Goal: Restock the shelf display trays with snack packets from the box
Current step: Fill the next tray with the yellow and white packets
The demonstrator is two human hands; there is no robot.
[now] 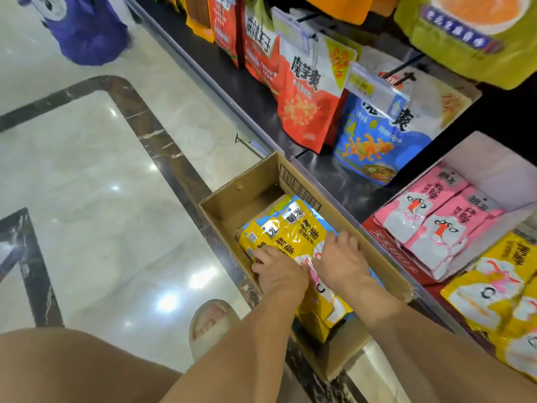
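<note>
An open cardboard box [229, 205] stands on the floor against the shelf base, holding a pile of yellow snack packets [296, 231]. Both my hands are inside it, on that pile. My left hand [279, 271] lies on the packets' near left side with its fingertips at their left edge. My right hand [343, 263] rests on the pile's right side, fingers spread and bent over a packet. Whether either hand has a firm hold is unclear. On the shelf at the right sit a display tray of pink packets [436, 222] and a tray of yellow packets [499, 289].
Larger snack bags hang on pegs above the shelf: a red one [305, 112] and a blue one [377, 141]. The glossy marble floor [87, 184] spreads to the left. My foot in a slipper [212, 321] stands just left of the box. A purple figure [84, 27] stands far off.
</note>
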